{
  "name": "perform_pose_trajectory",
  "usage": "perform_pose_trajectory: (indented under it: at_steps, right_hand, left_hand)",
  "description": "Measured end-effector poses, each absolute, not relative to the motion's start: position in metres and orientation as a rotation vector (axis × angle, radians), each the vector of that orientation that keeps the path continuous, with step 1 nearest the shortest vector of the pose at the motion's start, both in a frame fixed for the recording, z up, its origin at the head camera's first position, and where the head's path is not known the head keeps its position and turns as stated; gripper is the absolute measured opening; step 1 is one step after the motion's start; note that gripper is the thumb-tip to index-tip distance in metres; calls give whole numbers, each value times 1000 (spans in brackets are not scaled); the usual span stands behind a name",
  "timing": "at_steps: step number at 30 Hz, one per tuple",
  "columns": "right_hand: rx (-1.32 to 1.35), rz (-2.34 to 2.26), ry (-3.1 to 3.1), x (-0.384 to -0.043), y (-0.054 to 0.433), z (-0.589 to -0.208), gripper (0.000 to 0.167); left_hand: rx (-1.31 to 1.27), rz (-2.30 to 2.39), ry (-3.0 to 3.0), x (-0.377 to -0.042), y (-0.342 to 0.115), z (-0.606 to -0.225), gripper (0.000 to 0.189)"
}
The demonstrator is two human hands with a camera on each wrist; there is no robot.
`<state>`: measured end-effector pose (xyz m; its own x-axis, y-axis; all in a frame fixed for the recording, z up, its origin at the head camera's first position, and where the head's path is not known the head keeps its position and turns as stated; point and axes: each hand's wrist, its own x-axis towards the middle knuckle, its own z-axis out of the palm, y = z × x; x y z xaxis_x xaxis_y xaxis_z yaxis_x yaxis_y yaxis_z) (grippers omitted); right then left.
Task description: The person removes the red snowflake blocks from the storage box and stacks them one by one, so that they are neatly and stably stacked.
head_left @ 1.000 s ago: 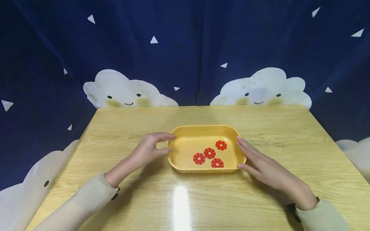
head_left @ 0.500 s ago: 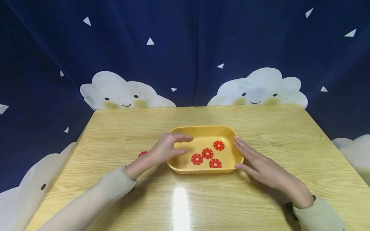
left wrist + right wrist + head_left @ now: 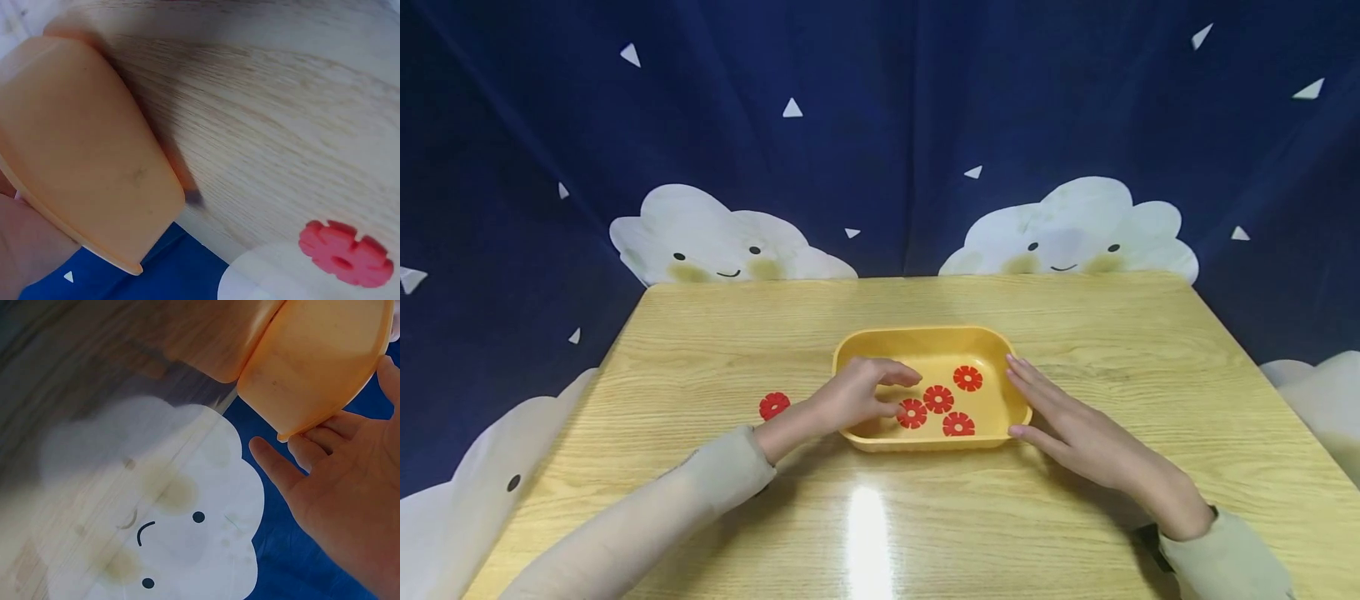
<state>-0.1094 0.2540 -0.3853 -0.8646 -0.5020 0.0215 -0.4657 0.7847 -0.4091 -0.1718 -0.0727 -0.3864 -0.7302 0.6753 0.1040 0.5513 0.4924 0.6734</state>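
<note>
A yellow oblong tray (image 3: 925, 332) sits mid-table and holds several red gear-shaped discs (image 3: 938, 399). My left hand (image 3: 904, 393) reaches over the tray's left end. Its fingers are curved above the leftmost disc (image 3: 912, 413), the thumb is at that disc's edge, and nothing is gripped. My right hand (image 3: 1026, 398) rests with straight fingers against the tray's right end. In the right wrist view its fingers (image 3: 312, 447) touch the tray (image 3: 312, 362) under the rim. One more red disc (image 3: 773, 406) lies on the table left of the tray, also in the left wrist view (image 3: 345, 253).
The wooden table (image 3: 1075, 317) is backed by a dark blue curtain with white clouds (image 3: 880, 125). A bright glare patch (image 3: 867, 533) lies on the table near me. The left wrist view shows the tray's outer wall (image 3: 81, 162).
My left hand moved right from the tray's left end into the tray, uncovering the red disc on the table. The right hand and tray stayed put.
</note>
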Motion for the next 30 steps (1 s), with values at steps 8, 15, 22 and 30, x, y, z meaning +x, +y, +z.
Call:
perform_pose_trajectory:
  at_steps: [8, 15, 22, 30]
  right_hand:
    - [-779, -648, 2866, -109, 253, -385, 73]
    - [-773, -651, 2871, -109, 254, -385, 74]
    - [-786, -657, 2874, -109, 254, -386, 73]
    - [-780, -647, 2890, -107, 259, -386, 72]
  left_hand:
    - [1067, 956, 2556, -171, -64, -394, 46]
    - [1060, 816, 2612, -171, -60, -394, 50]
    - [1054, 686, 2673, -168, -58, -393, 50]
    - [1144, 648, 2703, -167, -50, -391, 49]
